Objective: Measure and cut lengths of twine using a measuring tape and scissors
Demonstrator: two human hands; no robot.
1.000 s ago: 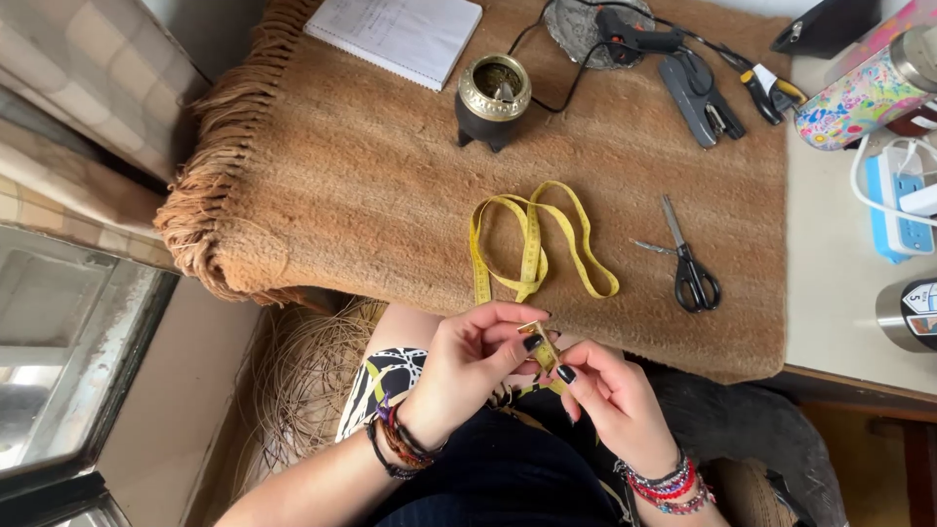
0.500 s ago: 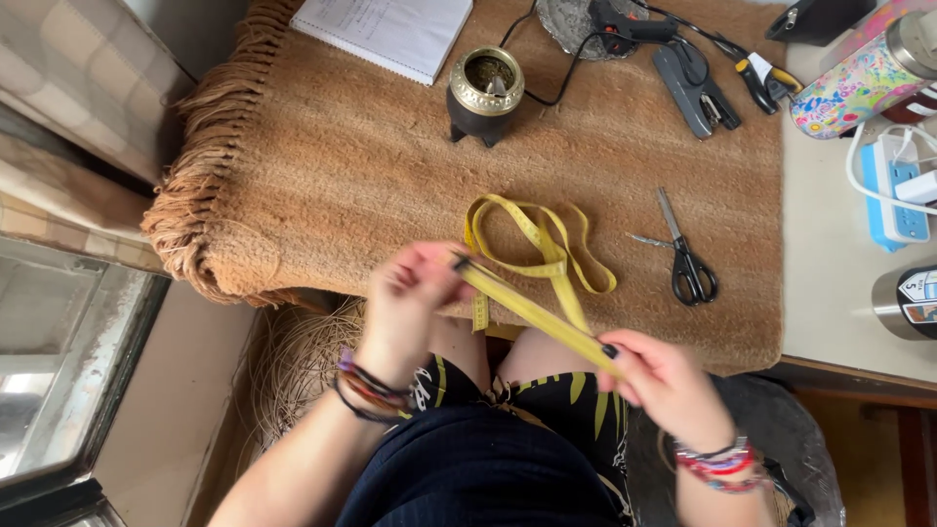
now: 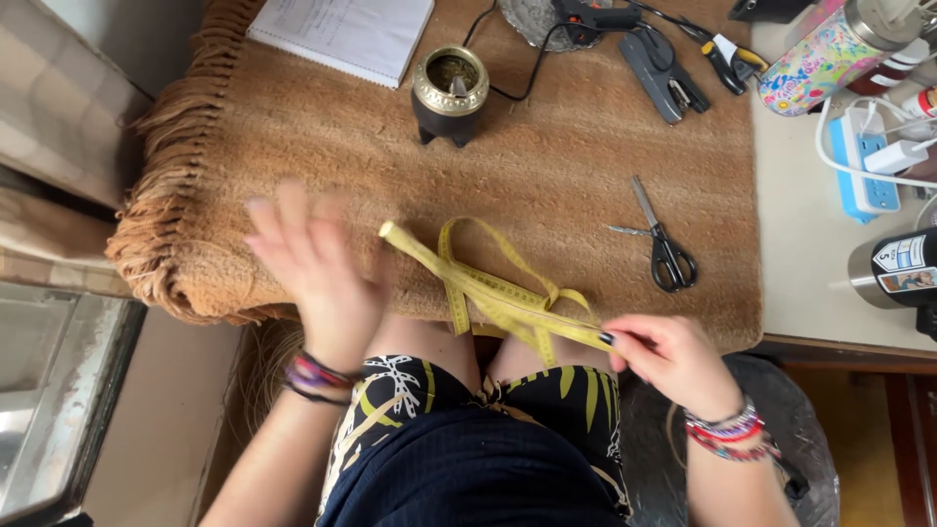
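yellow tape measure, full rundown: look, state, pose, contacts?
The yellow tape measure is a soft, flat ribbon with fine dark markings, unrolled. One stretch runs taut and diagonal from a free, raised end near the open, blurred left hand down to the right hand, which pinches it. The rest lies looped on the brown woven mat at the table edge, above the lap.

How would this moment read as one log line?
left hand: open, blurred, off tape | right hand: pinching yellow measuring tape | scissors: on brown mat
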